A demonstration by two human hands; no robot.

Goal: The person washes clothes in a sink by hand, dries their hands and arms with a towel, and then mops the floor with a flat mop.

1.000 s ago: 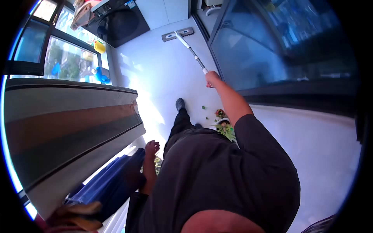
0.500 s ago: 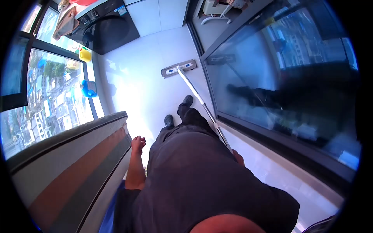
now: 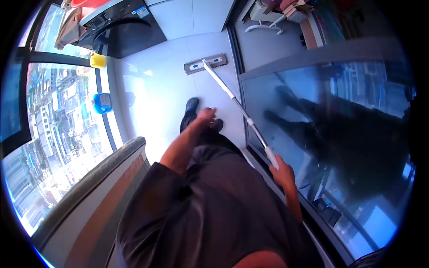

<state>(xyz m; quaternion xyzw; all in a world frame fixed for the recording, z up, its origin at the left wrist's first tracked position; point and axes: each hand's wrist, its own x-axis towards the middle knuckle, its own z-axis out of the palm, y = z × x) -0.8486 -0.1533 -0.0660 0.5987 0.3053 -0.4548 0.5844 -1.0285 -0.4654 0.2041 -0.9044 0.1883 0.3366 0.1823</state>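
Observation:
A flat mop [image 3: 241, 110] slants across the view, its long white and silver pole running from the right side of my body up to the far floor. Its wide grey pad [image 3: 192, 67] lies flat on the pale tiles. My right hand [image 3: 283, 172] is wrapped round the white grip at the pole's near end. In front of my body, above my shoes, my left hand [image 3: 207, 115] hangs in the air with loosely bent fingers and nothing in it. It is apart from the pole.
A dark sliding glass door [image 3: 313, 98] runs along the right, with an opening at its far end. A black washing machine [image 3: 136, 33] stands at the far left. Yellow [image 3: 97, 60] and blue [image 3: 103, 103] bottles stand by the window. A striped padded panel [image 3: 96, 210] is near left.
I have stepped forward, my left foot now leading. My left hand has swung up and right across my body. My right hand has come into fuller view, and the mop pad is farther away.

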